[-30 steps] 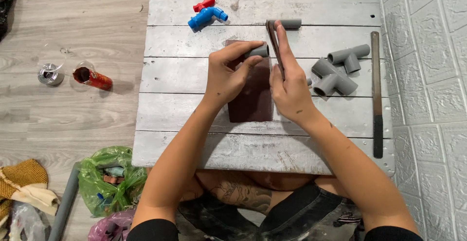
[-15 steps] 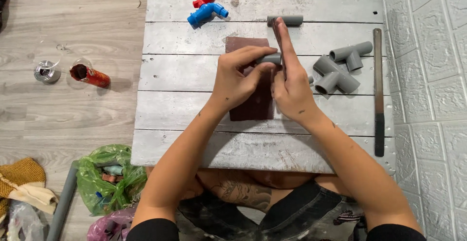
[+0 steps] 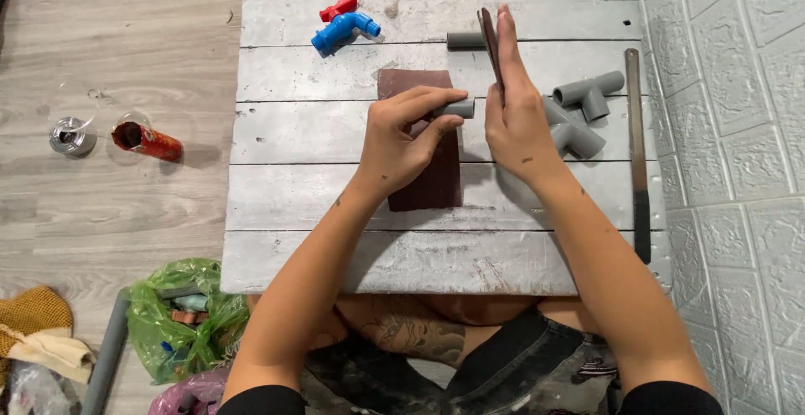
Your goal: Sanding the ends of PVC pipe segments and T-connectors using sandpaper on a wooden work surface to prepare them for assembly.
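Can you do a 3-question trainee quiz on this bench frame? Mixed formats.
1. True or false: the left hand holds the blue tap.
2. Multiple choice: the sandpaper sheet lies (A) on the floor, (B) on the table under the left hand, (C) on the tee fittings.
3. Fill in: the right hand holds a folded strip on ___, beside the short pipe.

Key
1. False: its fingers pinch the short pipe; the tap lies apart at the far edge.
2. B
3. edge
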